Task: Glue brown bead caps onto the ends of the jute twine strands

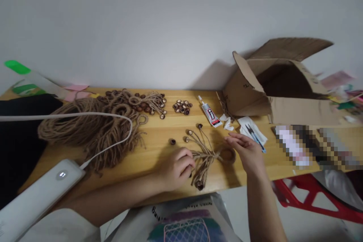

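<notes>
A jute twine tassel piece (204, 155) with a wrapped ring (227, 155) and bead-tipped strands lies on the wooden table (159, 136). My left hand (177, 166) rests curled on the table with its fingers pinching the tassel's strands. Just right of the ring, my right hand (246, 150) hovers with fingers stretched out and holds nothing. A loose brown bead (172, 141) lies left of the strands.
A jute bundle (90, 126) and finished rings lie at left, a bead pile (182, 106) and a glue tube (210, 113) behind. Snips (253, 134) lie on white paper. An open cardboard box (278, 87) stands right. A white device (39, 194) with cable sits front left.
</notes>
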